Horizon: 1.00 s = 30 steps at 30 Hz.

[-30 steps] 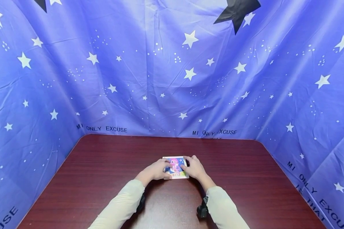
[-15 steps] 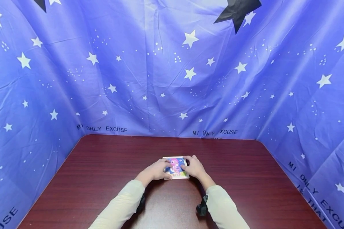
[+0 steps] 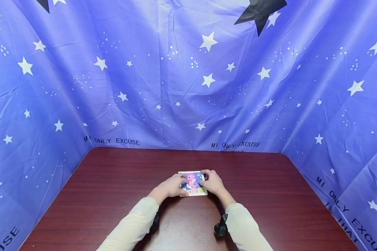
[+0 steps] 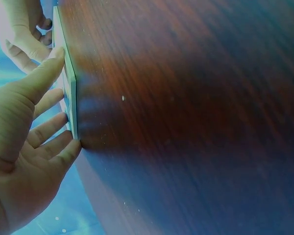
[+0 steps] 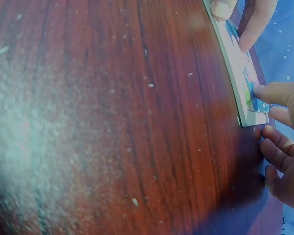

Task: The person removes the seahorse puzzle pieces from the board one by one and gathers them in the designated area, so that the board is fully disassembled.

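A thin square picture board (image 3: 193, 183) with a white border lies on the table, showing a pink seahorse on blue. At its left side my left hand (image 3: 169, 186) grips it, the thumb by the near edge and fingers reaching onto the picture. The left wrist view shows that thumb against the edge of the board (image 4: 72, 93). From the other side my right hand (image 3: 214, 183) holds it, the index finger near the far right corner. In the right wrist view, the right hand (image 5: 290, 152) has its thumb on the picture and its lower fingers curled beside the board's corner.
The dark red wooden table (image 3: 113, 181) surrounds the board. Blue cloth (image 3: 176, 76) with white stars hangs behind it and along both sides. A black wrist camera (image 3: 220, 228) sits under the right sleeve, another (image 3: 155, 223) under the left sleeve.
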Each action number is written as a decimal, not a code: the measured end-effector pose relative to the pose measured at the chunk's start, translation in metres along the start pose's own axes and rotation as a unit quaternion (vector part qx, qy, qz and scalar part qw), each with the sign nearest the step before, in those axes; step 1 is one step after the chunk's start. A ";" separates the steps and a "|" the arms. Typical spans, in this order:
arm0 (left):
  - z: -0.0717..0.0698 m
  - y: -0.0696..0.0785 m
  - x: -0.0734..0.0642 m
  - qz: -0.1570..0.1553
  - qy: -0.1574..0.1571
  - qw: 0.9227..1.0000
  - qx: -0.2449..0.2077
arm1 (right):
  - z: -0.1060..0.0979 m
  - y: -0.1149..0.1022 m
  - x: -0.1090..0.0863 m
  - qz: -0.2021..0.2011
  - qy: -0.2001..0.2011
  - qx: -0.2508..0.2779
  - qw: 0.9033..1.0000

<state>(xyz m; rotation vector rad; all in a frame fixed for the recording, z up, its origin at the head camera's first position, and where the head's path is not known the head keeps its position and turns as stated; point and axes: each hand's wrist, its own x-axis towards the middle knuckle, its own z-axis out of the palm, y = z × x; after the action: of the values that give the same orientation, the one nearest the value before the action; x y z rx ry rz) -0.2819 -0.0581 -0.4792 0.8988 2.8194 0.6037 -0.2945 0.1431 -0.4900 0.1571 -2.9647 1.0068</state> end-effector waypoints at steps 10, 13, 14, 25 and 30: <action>0.000 0.000 0.000 -0.006 -0.001 1.000 0.004 | 0.003 0.003 0.002 -0.016 0.034 -0.003 0.999; 0.000 0.000 0.001 -0.004 0.000 1.000 0.002 | 0.003 0.002 0.002 -0.014 0.038 -0.003 0.999; 0.000 -0.001 0.000 -0.003 0.001 1.000 -0.001 | 0.004 0.001 0.002 -0.012 0.039 -0.002 0.999; 0.001 -0.001 0.001 -0.005 -0.002 1.000 0.008 | 0.006 0.001 0.001 -0.004 0.042 0.004 0.999; 0.001 -0.001 0.000 -0.009 -0.003 1.000 0.006 | 0.006 0.002 0.001 -0.010 0.044 0.011 0.999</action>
<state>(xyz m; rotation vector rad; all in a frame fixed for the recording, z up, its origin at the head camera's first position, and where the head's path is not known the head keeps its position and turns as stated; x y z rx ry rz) -0.2823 -0.0581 -0.4802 0.8743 2.8253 0.5810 -0.2954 0.1412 -0.4955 0.1378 -2.8690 1.0179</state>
